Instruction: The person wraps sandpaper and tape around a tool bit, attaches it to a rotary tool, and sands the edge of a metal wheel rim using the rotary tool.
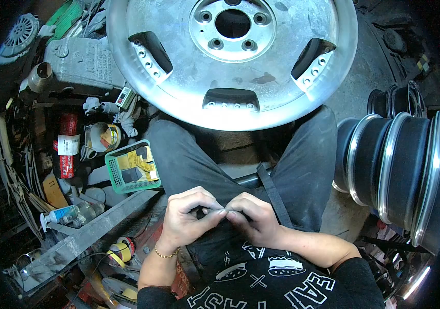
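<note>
Both hands meet in front of my lap, fingertips touching. My left hand (193, 210) is closed in a pinch, thumb pressed toward the curled fingers. My right hand (255, 213) pinches against it in the same way. Whatever lies between the fingertips, if anything, is too small or hidden to make out. Just beyond my knees a large bare-metal wheel rim (189, 77) faces me, with a round centre hole, bolt holes around it and slots near its edge. Neither hand touches the rim. A dark strap (274, 198) lies across my right thigh.
A green plastic basket (113, 174) with yellow and dark pieces stands left of my knee. Beside it are a red-wrapped roll (68, 129), a spray bottle (60, 214) and a metal beam (93, 229). Several wheel rims (392, 165) lie on the right.
</note>
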A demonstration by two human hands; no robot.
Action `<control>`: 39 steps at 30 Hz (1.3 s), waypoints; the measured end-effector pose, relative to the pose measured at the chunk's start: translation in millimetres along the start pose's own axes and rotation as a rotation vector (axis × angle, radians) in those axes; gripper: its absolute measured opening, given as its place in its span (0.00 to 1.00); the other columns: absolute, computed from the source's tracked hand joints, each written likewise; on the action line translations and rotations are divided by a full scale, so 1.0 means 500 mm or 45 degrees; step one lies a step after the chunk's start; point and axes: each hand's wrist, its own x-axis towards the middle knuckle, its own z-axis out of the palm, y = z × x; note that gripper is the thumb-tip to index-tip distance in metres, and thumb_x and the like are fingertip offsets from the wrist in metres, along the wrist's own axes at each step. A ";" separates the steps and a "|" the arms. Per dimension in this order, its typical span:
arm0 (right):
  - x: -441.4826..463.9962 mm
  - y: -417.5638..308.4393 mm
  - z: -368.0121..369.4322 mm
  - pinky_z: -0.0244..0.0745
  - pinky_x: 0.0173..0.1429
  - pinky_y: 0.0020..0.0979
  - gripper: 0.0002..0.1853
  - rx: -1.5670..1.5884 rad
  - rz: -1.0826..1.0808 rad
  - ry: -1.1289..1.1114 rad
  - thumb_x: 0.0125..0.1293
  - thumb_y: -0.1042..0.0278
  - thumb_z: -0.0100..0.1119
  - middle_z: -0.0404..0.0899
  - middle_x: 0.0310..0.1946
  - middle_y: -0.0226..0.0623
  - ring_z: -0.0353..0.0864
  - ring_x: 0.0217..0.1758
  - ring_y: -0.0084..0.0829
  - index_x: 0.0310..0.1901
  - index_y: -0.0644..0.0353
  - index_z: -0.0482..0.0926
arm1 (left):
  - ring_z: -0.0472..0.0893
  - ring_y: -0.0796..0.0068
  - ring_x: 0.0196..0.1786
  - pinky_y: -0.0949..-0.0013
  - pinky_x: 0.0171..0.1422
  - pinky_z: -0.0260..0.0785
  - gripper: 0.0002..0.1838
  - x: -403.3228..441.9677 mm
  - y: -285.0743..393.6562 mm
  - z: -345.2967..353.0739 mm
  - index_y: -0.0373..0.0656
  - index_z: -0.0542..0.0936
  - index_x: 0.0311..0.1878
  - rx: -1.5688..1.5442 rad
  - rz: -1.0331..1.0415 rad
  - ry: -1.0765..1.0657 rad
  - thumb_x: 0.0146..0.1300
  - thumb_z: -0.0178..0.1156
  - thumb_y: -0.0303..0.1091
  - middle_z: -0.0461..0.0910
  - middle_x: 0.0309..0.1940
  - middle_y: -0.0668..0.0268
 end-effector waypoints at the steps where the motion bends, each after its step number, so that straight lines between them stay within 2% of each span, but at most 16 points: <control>1: -0.001 0.002 0.000 0.74 0.40 0.36 0.05 0.000 -0.017 -0.005 0.67 0.75 0.59 0.78 0.33 0.45 0.80 0.35 0.42 0.40 0.67 0.77 | 0.76 0.77 0.26 0.75 0.29 0.62 0.07 0.000 -0.001 0.000 0.39 0.82 0.28 0.000 0.000 0.000 0.47 0.72 0.22 0.79 0.24 0.66; 5: -0.004 0.004 0.003 0.74 0.39 0.37 0.05 0.010 -0.032 -0.017 0.68 0.74 0.57 0.77 0.33 0.46 0.79 0.35 0.44 0.41 0.67 0.76 | 0.75 0.78 0.26 0.76 0.28 0.61 0.08 0.000 -0.003 0.000 0.40 0.82 0.27 0.016 0.027 -0.001 0.46 0.74 0.23 0.79 0.23 0.67; 12: -0.003 0.002 0.000 0.75 0.41 0.36 0.05 -0.005 -0.033 -0.015 0.67 0.75 0.59 0.77 0.33 0.45 0.80 0.36 0.42 0.42 0.66 0.76 | 0.75 0.80 0.26 0.77 0.28 0.60 0.07 -0.001 -0.002 -0.001 0.40 0.82 0.27 -0.032 -0.023 0.004 0.47 0.73 0.23 0.80 0.24 0.67; 15: 0.002 -0.012 -0.003 0.76 0.42 0.35 0.06 0.016 0.007 -0.022 0.65 0.76 0.61 0.78 0.34 0.44 0.80 0.36 0.40 0.42 0.66 0.76 | 0.75 0.80 0.26 0.77 0.29 0.61 0.07 -0.001 -0.002 -0.003 0.39 0.82 0.27 -0.030 -0.047 0.010 0.47 0.73 0.22 0.80 0.24 0.67; 17: -0.001 -0.019 -0.005 0.76 0.42 0.35 0.07 0.033 0.183 -0.043 0.64 0.76 0.62 0.79 0.35 0.44 0.81 0.36 0.39 0.41 0.66 0.76 | 0.75 0.80 0.26 0.77 0.29 0.61 0.07 -0.001 -0.002 -0.003 0.39 0.82 0.27 -0.028 -0.045 0.007 0.47 0.73 0.22 0.80 0.24 0.67; 29: -0.003 -0.003 -0.003 0.75 0.42 0.36 0.06 0.033 0.028 -0.052 0.69 0.74 0.55 0.78 0.32 0.45 0.81 0.35 0.42 0.41 0.67 0.77 | 0.75 0.79 0.27 0.76 0.31 0.63 0.09 -0.005 -0.006 0.003 0.39 0.81 0.27 -0.028 -0.036 0.018 0.46 0.74 0.21 0.80 0.24 0.66; 39: -0.001 -0.006 -0.005 0.76 0.41 0.35 0.05 0.033 0.072 -0.059 0.67 0.77 0.57 0.79 0.33 0.45 0.82 0.36 0.41 0.42 0.66 0.77 | 0.75 0.78 0.27 0.75 0.32 0.65 0.08 -0.006 -0.007 0.004 0.38 0.81 0.27 -0.044 -0.041 0.022 0.47 0.74 0.22 0.79 0.24 0.65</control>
